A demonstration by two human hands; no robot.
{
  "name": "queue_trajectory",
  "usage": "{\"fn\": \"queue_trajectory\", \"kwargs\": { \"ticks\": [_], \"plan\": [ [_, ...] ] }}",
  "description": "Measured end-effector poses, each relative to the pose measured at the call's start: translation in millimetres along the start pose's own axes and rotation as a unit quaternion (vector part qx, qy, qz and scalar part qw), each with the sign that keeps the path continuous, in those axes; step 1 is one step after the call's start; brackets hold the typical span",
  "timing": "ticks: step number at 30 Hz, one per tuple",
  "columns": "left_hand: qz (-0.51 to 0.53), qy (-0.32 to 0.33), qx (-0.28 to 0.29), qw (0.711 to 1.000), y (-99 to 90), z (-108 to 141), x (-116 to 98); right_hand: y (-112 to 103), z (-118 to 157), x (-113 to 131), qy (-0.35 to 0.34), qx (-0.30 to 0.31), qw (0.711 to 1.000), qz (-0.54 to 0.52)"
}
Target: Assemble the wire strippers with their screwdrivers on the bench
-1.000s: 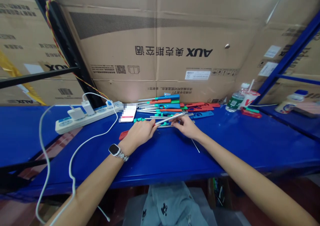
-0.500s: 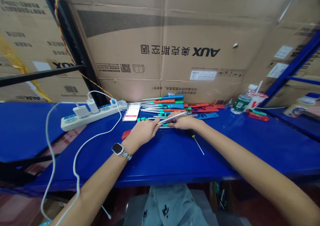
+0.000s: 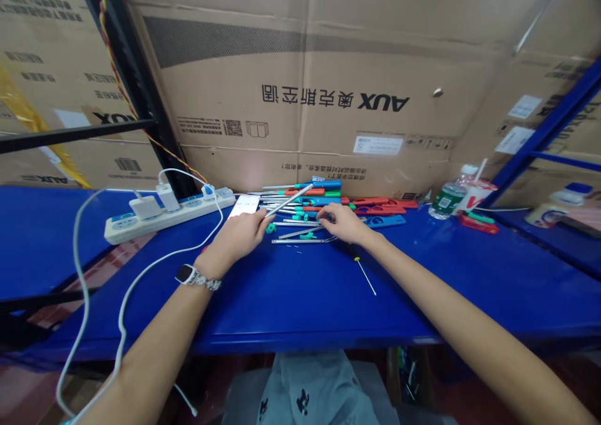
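My left hand (image 3: 241, 232) is closed round a slim silver metal tube (image 3: 297, 198), which slants up and to the right over the pile. My right hand (image 3: 346, 222) is at the right end of several metal tubes (image 3: 300, 241) and small green plastic parts (image 3: 308, 235). Its fingers are curled in, and whatever lies between the fingertips is hidden. Behind both hands lie long-necked lighters with blue (image 3: 325, 184), orange and green handles. Red handle shells (image 3: 382, 210) and a blue handle shell (image 3: 385, 221) lie to the right. A screwdriver (image 3: 366, 276) points towards me below my right hand.
A white power strip (image 3: 188, 212) with plugs and a loose white cable (image 3: 162, 265) lies on the left, beside a phone (image 3: 245, 205). A bottle (image 3: 446, 199), a cup (image 3: 476, 194) and a red piece (image 3: 477, 225) stand on the right. Large cartons (image 3: 328, 49) wall off the back.
My left hand has moved left with the metal tube, away from my right hand. My right hand stays over the pile, and more tubes and green parts show between the hands.
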State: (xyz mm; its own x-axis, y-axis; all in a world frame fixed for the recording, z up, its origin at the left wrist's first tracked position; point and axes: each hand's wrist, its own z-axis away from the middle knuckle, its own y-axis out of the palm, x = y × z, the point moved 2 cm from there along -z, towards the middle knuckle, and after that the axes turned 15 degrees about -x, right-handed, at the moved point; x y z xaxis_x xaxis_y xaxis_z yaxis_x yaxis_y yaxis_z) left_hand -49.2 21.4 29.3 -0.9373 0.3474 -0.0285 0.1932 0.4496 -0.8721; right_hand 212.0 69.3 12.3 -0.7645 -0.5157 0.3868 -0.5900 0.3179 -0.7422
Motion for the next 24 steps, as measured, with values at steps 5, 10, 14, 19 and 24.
{"fn": "queue_trajectory", "kwargs": {
  "ticks": [5, 10, 14, 19, 24],
  "plan": [
    [0.015, -0.015, 0.017, 1.0, 0.9, 4.5, 14.5, 22.2, -18.1, 27.4, -0.053, 0.048, 0.995, 0.075],
    [0.02, -0.015, 0.029, 0.999, 4.4, 6.5, 9.5, 37.9, -43.9, 40.9, -0.076, 0.103, 0.982, 0.136],
    [0.027, -0.009, 0.05, 0.998, 5.4, 7.8, 2.5, 47.5, -65.0, 41.4, -0.065, 0.133, 0.98, 0.134],
    [0.038, -0.005, 0.052, 0.998, 5.1, 9.0, -1.8, 50.1, -74.7, 43.8, -0.043, 0.112, 0.988, 0.096],
    [0.053, 0.02, 0.041, 0.998, 8.2, 9.9, -6.2, 28.2, -47.0, 28.8, 0.006, 0.005, 1.0, 0.006]
  ]
}}
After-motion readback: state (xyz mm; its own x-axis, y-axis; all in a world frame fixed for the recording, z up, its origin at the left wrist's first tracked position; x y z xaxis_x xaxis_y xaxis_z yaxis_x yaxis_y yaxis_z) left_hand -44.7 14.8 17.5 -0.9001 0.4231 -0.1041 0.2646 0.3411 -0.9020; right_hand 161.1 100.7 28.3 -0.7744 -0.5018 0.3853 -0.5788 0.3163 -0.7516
